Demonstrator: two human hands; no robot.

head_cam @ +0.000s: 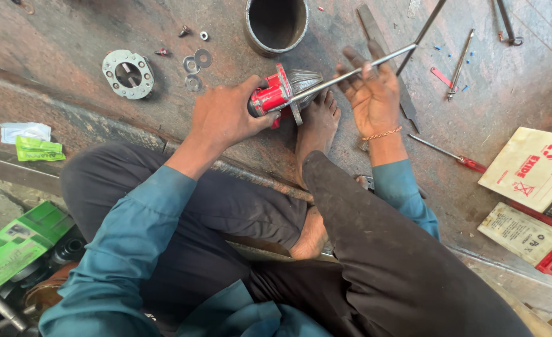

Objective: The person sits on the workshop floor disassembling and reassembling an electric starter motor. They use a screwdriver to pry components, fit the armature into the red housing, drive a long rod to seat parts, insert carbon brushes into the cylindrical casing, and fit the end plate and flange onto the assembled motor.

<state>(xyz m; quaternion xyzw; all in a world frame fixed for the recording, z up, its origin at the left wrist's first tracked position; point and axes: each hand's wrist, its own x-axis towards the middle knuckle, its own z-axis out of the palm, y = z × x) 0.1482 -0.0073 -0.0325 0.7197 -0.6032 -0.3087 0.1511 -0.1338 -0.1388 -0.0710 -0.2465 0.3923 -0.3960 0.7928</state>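
Note:
I sit on the floor with my legs folded. My left hand (226, 115) grips a red metal pump part (274, 93) with a grey finned end, held against my bare foot (316, 128). A long thin metal rod (351, 72) runs from that part up to the right. My right hand (372, 90) rests over the rod with its fingers spread and the rod passing under them.
A round metal flange (128, 73), three washers (195, 65) and small bolts (184, 30) lie at the upper left. A metal cylinder (276, 24) stands at the top. A red-handled screwdriver (454, 156), thin rods (460, 62), cardboard boxes (528, 165) and green packets (20, 243) lie around.

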